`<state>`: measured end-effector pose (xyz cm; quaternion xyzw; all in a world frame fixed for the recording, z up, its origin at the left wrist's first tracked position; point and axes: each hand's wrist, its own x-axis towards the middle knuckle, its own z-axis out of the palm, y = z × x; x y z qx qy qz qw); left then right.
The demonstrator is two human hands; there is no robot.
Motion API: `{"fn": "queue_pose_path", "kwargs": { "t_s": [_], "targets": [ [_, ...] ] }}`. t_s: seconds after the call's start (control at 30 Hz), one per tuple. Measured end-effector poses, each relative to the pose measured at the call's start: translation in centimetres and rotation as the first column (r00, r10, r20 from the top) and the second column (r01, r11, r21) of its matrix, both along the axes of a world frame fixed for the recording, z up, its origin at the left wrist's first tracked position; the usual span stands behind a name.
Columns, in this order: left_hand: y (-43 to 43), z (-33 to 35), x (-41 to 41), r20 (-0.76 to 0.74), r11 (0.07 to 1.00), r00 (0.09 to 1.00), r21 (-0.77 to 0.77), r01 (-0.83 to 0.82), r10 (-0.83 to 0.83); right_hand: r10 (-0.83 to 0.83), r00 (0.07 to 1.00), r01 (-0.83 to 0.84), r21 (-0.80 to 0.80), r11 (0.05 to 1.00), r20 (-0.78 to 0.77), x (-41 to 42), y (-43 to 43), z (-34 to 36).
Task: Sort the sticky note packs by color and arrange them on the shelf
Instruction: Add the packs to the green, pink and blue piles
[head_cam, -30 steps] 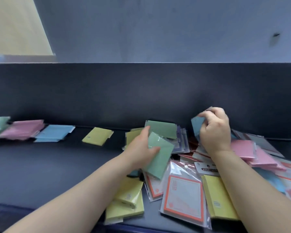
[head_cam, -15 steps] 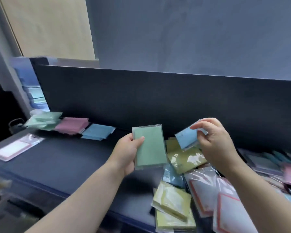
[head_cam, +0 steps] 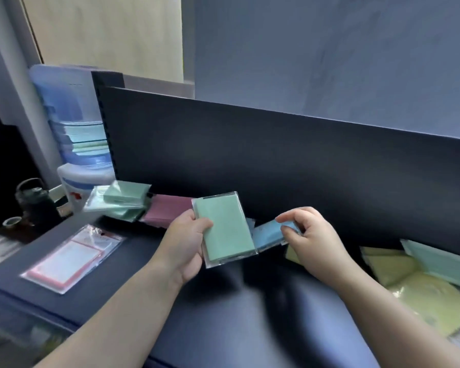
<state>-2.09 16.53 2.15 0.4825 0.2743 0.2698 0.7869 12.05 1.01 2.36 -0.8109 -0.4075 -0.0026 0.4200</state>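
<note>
- Now a green pack [head_cam: 226,229] is held up by the left hand [head_cam: 186,243], above the dark shelf [head_cam: 223,328]. The thumb is laid on the front of the pack, and the other fingers are curled round behind it.
- A blue pack [head_cam: 267,233] is pinched by the right hand [head_cam: 311,243], between the thumb and the bent fingertips. It is held just beside the green pack, and its left edge is hidden behind it.
- Both packs are held in front of the tall dark back wall [head_cam: 276,160].
- A green pile [head_cam: 122,199] is seen far left on the shelf, close to the back wall. A pink pile [head_cam: 167,211] is laid right beside it, touching it.
- A red-edged pack [head_cam: 69,258] is laid flat near the front left of the shelf, well apart from the piles.
- Yellow packs [head_cam: 420,293] are heaped at the right, and a pale green pack [head_cam: 441,261] is laid partly over them.
- A water bottle [head_cam: 77,134] is stood past the left end of the shelf. A dark kettle [head_cam: 35,197] and a small cup [head_cam: 11,221] are set lower down beside it.
</note>
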Motion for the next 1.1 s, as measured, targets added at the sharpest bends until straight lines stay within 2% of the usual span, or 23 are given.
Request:
{"fn": "queue_pose_path", "kwargs": {
  "t_s": [0.23,0.33,0.43,0.57,0.77,0.93,1.03,1.1],
  "targets": [
    [8.6,0.1,-4.1,0.017,0.993,0.999,0.114,0.041,-0.043,-0.091,0.992,0.091,-0.013,0.996,-0.090,-2.7,8.7,-1.6],
    [11.2,0.9,-5.2,0.036,0.978,0.999,0.206,-0.028,0.021,-0.126,0.990,0.124,-0.039,0.992,-0.060,-3.5,10.3,-2.0],
    [14.4,1.2,-6.1,-0.034,0.898,0.986,0.419,-0.136,0.165,-0.161,0.987,0.163,-0.219,0.962,0.027,-4.2,11.2,-2.6],
    [18.6,1.7,-7.1,-0.145,0.772,0.952,0.623,-0.125,0.270,-0.196,0.977,0.215,-0.354,0.910,0.088,-5.1,11.8,-2.6],
    [23.1,2.3,-6.7,-0.327,0.613,0.859,0.790,0.020,0.394,-0.195,0.973,0.229,-0.377,0.897,0.127,-6.1,12.2,-2.5],
    [23.5,1.0,-5.8,-0.596,0.494,0.668,0.786,0.372,0.444,-0.162,0.973,0.214,-0.371,0.903,0.167,-7.2,12.3,-2.7],
    [22.3,1.1,-5.7,-0.621,0.403,0.600,0.784,0.472,0.505,-0.151,0.976,0.199,-0.368,0.908,0.154,-7.6,12.0,-2.8],
    [20.7,1.9,-5.6,-0.578,0.322,0.631,0.815,0.482,0.517,-0.144,0.978,0.191,-0.371,0.909,0.150,-7.7,11.5,-2.9]
  ]
}}
